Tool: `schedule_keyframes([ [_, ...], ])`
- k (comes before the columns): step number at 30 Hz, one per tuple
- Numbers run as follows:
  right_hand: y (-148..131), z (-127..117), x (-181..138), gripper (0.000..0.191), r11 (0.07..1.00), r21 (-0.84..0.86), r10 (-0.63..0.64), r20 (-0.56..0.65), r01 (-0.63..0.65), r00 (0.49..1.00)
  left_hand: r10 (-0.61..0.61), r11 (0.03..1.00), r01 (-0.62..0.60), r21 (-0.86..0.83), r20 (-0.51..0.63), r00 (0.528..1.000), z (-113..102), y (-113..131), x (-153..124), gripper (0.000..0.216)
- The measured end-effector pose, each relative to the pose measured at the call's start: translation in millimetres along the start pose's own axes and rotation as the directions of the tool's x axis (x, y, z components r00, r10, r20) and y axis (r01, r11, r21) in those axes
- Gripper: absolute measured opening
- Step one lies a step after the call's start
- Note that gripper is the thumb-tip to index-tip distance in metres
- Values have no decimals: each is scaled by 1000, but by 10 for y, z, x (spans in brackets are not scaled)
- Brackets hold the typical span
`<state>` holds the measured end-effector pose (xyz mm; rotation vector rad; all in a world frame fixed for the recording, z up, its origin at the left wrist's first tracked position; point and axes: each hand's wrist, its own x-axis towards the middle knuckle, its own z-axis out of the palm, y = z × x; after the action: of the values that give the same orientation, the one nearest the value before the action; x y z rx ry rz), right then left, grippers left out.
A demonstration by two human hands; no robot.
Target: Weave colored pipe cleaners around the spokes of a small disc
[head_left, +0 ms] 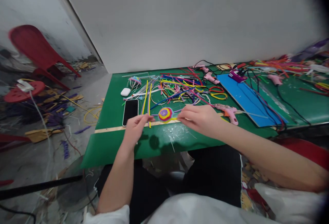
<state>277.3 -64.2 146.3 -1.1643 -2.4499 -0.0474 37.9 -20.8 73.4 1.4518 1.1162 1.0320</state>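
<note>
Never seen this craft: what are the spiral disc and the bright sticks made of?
The spiral disc looks like fuzzy chenille stem coiled tight: soft, matt rings of colour. The bright sticks seem the same, probably wire-cored, since they hold bends and loops.

Here's the coiled disc [165,114], lying flat right between the two sets of fingertips. It is a tight spiral of fuzzy wire: yellow outer ring, pink and red bands inside, a purple centre. A purple stem [155,115] runs from its left edge straight to the fingers of the left hand [135,128]; whether they grip it, can't tell. From the right edge a yellow strand [175,118] reaches into the pinched fingertips of the right hand [200,117]. A long yellow wire [149,106] lies straight, its near end just beside the left fingertips.
</note>
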Motion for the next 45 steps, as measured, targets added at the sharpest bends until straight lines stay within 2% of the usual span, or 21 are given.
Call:
schedule_keyframes([
  [3,47,-84,64,14,915,315,237,85,-251,968,228,964,-188,186,-223,948,-157,-54,24,26],
  [5,79,-116,105,15,763,500,354,207,-410,912,348,920,-281,273,-239,906,-200,-95,36,29],
  [7,104,-114,131,17,564,632,404,350,-531,845,391,902,-349,255,-141,909,-194,-125,41,35],
  [9,116,-82,141,18,373,705,414,455,-603,789,336,934,-340,109,52,940,-157,-138,38,42],
  [11,113,-38,141,19,225,742,415,513,-631,751,249,968,-239,-72,273,929,-110,-138,25,51],
  [13,99,8,136,20,110,763,409,549,-637,729,204,970,-125,-208,422,883,-62,-132,6,60],
  [16,70,85,129,21,-45,781,398,586,-622,706,203,945,-50,-322,463,863,20,-116,-30,62],
  [18,52,149,122,21,-117,777,397,608,-619,688,173,948,-27,-317,442,880,81,-94,-52,56],
  [20,36,220,115,21,-144,771,392,620,-620,680,114,965,-2,-261,414,903,139,-64,-67,49],
  [24,3,326,104,21,-97,776,346,613,-623,710,15,981,56,-185,367,930,212,1,-84,30],
  [28,-61,307,100,22,97,785,350,548,-611,760,-73,970,154,-189,378,923,207,31,-94,21],
  [30,-103,257,90,21,255,789,338,469,-559,816,-121,930,256,-262,440,890,198,20,-99,21],
  [31,-121,230,80,19,366,784,314,403,-502,860,-145,894,327,-305,494,857,199,6,-104,21],
  [32,-136,205,64,17,497,764,264,318,-411,911,-159,848,402,-345,558,814,206,-12,-111,22],
  [34,-152,172,21,10,759,640,95,74,-120,993,-135,738,540,-405,695,706,240,-59,-137,25],
  [35,-152,165,-5,7,856,515,-17,-61,47,998,-97,684,590,-429,747,657,266,-85,-155,25],
  [36,-149,164,-33,7,914,359,-138,-168,191,976,-48,636,622,-457,781,623,295,-111,-176,26],
  [37,-144,167,-59,9,932,197,-255,-241,305,936,10,591,638,-494,795,606,325,-137,-198,27],
  [39,-133,184,-102,13,897,-66,-437,-290,438,851,102,510,649,-565,789,606,379,-183,-238,30],
  [41,-127,208,-126,14,859,-170,-512,-270,482,816,127,468,663,-585,787,604,413,-220,-262,38],
  [45,-121,261,-128,10,928,-110,-373,-337,357,865,-45,456,710,-537,783,621,422,-244,-254,49],
])
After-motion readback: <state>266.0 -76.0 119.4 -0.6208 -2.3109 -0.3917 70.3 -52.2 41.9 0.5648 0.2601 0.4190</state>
